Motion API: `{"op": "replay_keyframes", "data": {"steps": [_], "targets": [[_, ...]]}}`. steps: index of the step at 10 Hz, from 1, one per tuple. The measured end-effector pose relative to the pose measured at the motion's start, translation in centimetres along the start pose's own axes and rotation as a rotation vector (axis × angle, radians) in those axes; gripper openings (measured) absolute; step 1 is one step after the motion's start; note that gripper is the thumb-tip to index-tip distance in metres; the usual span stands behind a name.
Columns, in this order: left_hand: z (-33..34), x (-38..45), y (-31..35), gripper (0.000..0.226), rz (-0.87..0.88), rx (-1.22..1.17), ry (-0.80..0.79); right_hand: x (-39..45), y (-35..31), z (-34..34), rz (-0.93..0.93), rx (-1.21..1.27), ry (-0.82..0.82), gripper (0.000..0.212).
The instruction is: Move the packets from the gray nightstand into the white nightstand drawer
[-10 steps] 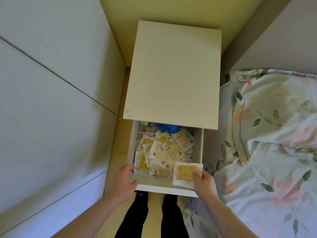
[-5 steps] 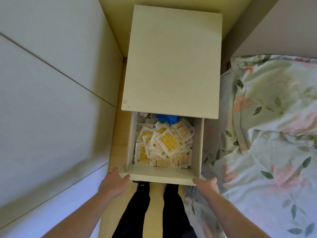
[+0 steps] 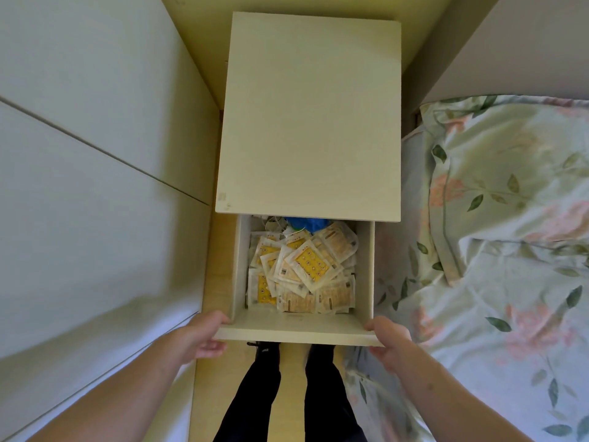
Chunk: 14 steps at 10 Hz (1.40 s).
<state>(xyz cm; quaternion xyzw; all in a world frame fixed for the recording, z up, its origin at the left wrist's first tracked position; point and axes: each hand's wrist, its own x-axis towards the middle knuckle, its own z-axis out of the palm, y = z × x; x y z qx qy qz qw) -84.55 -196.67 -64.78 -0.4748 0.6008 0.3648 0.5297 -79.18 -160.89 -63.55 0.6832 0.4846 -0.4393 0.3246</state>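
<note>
The white nightstand stands in front of me with its drawer pulled out. Inside lies a loose heap of several clear packets with yellow and tan inserts; one yellow packet rests on top of the heap. Something blue shows at the drawer's back. My left hand grips the drawer front's left corner. My right hand grips its right corner. Neither hand holds a packet. The gray nightstand is out of view.
White cupboard doors run along the left. A bed with floral bedding lies close on the right. My legs in dark trousers stand on the wooden floor just below the drawer front.
A second ago my right hand held a yellow packet over the drawer's front edge. That packet now lies on the heap, and both hands have moved to the drawer front's corners.
</note>
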Motion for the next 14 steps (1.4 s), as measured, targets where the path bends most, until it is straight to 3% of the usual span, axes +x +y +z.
{"op": "replay_keyframes", "data": {"steps": [3,4,5,6,10,11,12,14], "targets": [[1.1,-1.3,3.8,0.038,0.158,-0.295,0.15,-0.1,-4.6,0.3,-0.05,0.18,-0.044,0.028],[1.6,-1.5,5.4,0.054,0.254,-0.342,0.188,0.1,-6.2,0.6,-0.121,0.197,-0.042,0.038],[2.1,-1.8,8.0,0.074,0.345,-0.396,0.201,0.0,-8.3,1.0,-0.222,0.189,-0.036,0.069],[2.0,-1.9,10.6,0.083,0.426,-0.446,0.201,-0.4,-10.6,1.5,-0.292,0.251,-0.044,0.084],[1.1,-2.1,17.2,0.104,0.575,-0.469,0.145,-1.1,-16.9,2.7,-0.45,0.54,-0.172,0.076],[1.1,-2.5,17.7,0.094,0.582,-0.472,0.11,-1.7,-17.4,3.1,-0.434,0.574,-0.199,0.074],[1.2,-3.2,16.7,0.083,0.621,-0.371,0.111,-2.4,-16.4,2.9,-0.481,0.503,-0.163,0.053],[1.5,-6.9,12.7,0.096,0.737,0.054,0.181,-6.2,-12.0,2.0,-0.7,0.025,0.02,0.08]]}}
